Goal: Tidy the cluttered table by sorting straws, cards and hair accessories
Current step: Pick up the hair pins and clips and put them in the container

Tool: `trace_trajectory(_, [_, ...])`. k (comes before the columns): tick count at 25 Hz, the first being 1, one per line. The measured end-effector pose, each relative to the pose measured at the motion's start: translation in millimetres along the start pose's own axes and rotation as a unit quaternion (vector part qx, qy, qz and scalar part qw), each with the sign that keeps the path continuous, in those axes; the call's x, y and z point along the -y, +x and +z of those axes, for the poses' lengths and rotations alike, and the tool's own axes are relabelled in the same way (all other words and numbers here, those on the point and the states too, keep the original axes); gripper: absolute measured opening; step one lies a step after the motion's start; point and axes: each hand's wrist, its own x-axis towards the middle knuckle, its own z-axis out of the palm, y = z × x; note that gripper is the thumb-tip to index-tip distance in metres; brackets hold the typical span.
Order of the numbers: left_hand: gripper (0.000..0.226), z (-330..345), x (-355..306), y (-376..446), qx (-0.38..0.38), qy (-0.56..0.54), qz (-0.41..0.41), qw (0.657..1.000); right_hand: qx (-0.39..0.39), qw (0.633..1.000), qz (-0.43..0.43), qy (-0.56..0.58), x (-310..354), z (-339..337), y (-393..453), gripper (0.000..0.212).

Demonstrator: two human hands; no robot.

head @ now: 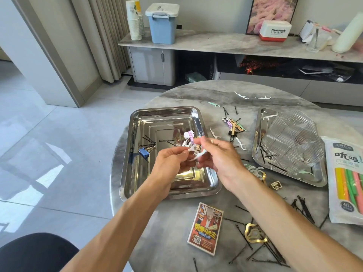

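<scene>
Both hands meet above the left steel tray point(137, 146). My left hand point(170, 163) and my right hand point(218, 156) each pinch a small tangled bunch of white, pink and gold hair clips and floss picks point(193, 146) between them. In the tray lie black bobby pins point(149, 143) and a blue binder clip point(144, 152). A card pack point(206, 227) lies at the table's front. A bag of coloured straws point(346, 181) sits at the right edge. Gold hair clips point(255, 235) and more bobby pins point(303, 210) are scattered on the table.
A second steel tray point(261, 154) on the right holds a clear ribbed plastic bowl point(292, 138) and pins. Floss picks point(242, 95) and a clip pile point(233, 124) lie on the round marble table point(176, 218). Behind stands a sideboard with cups, a blue bin and boxes.
</scene>
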Motion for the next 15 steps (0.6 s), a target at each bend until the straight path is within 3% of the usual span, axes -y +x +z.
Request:
trace_trajectory(6, [0.019,-1.1,0.8,-0.3,0.004,0.087,0.044,0.995,-0.032,0.999,0.007,0.017,0.1,11.8,3.9,0.012])
trace_trajectory(9, [0.019,-1.5,-1.6,1.4,-0.01,0.036,0.015,0.999,0.069,0.99,0.048,0.116,4.7,-0.1,6.4,0.014])
trace_trajectory(12, [0.017,-5.2,-5.4,3.6,0.031,-0.024,-0.037,0.999,0.175,0.982,0.007,0.076,7.9,-11.7,4.0,0.02])
trace_trajectory(13, [0.015,-5.2,-6.0,3.4,0.049,-0.028,-0.042,0.998,0.174,0.983,-0.014,0.054,8.0,-12.1,3.8,0.024])
trace_trajectory(15, [0.015,-4.5,-6.6,2.9,0.06,-0.02,-0.029,0.998,0.102,0.993,-0.053,0.002,7.5,-8.6,6.1,0.026])
